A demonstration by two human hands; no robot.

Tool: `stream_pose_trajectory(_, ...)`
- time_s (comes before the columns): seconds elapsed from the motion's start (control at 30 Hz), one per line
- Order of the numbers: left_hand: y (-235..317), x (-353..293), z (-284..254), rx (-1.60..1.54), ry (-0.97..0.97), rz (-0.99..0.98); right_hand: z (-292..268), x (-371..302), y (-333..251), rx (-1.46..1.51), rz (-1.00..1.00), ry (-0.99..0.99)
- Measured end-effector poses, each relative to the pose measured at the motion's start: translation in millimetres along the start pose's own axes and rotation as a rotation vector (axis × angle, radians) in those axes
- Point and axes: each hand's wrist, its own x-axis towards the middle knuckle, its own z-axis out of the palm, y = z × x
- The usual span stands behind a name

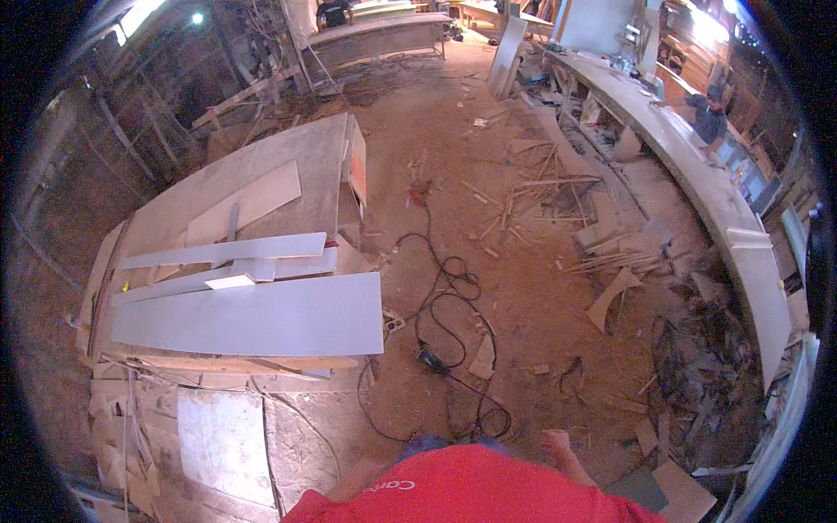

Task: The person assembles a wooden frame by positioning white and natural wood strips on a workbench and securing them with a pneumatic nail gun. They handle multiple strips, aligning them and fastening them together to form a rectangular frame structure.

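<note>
My right hand (pixel 556 443) hangs low beside the red shirt, over the dusty floor. Its fingers are loosely bent and hold nothing that shows. On the other side, my left arm (pixel 359 478) is smeared by motion. The fingers of that hand are hidden against the shirt. Left of me stands a worktable (pixel 309 144). Along its near edge lies a wide white board (pixel 261 314). Narrower white strips (pixel 227 251) lie behind it, with a small white block (pixel 231 281) among them. Neither hand touches the boards.
A black cable (pixel 433 305) loops across the floor ahead of me. Wood offcuts (pixel 549 187) are scattered on the right. A long bench (pixel 697 170) curves down the right side, with a person (pixel 711 118) working at it. Another person (pixel 334 12) is at the far table (pixel 384 39).
</note>
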Motion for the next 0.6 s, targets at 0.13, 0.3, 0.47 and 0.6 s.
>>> stream_pose_trajectory(0.13,-45.9,-18.0,-8.1,-0.104,0.071,-0.132,40.9,-9.4,-85.5,-0.015,0.193,-0.221)
stream_pose_trajectory(0.3,-52.1,14.5,-37.3,-0.174,0.198,-0.051,27.8,-66.9,-154.3,-0.521,0.137,-0.358)
stream_pose_trajectory(0.47,0.1,47.4,-73.3,-0.372,0.366,0.105,28.9,-109.3,-140.3,-0.566,0.131,-0.502)
stream_pose_trajectory(0.6,50.3,44.1,-113.6,-0.513,0.489,0.127,30.6,-104.7,-145.0,-0.379,0.297,-0.322)
